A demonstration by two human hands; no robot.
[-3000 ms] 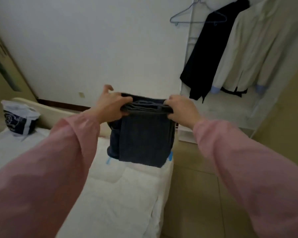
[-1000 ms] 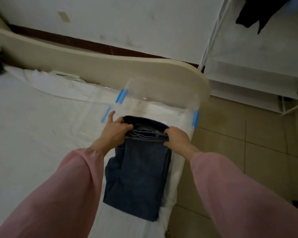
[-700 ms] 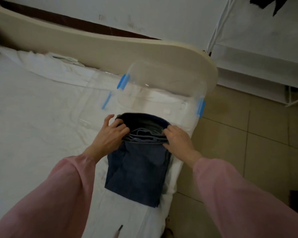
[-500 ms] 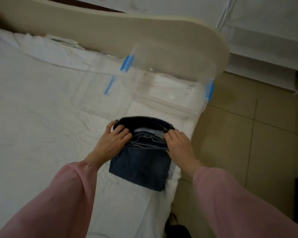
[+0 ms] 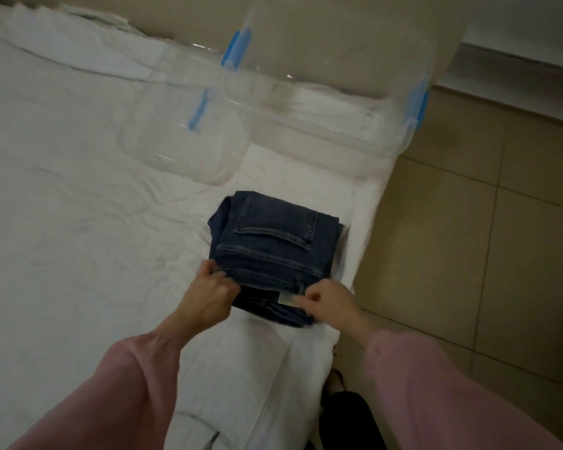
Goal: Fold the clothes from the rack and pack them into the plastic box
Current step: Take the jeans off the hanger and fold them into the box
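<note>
Dark-blue denim jeans (image 5: 273,251) now doubled flat; left hand (image 5: 208,297), right hand (image 5: 329,303) pinching near edge; clear blue-clipped plastic box (image 5: 322,102) next

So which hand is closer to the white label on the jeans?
Right. The right hand holds the jeans just beside the white label; the left hand grips their opposite edge.

The jeans (image 5: 275,245) were dark blue, the bed (image 5: 78,190) white, the box (image 5: 322,102) clear with blue clips (image 5: 416,105), the sleeves (image 5: 436,394) pink.
</note>
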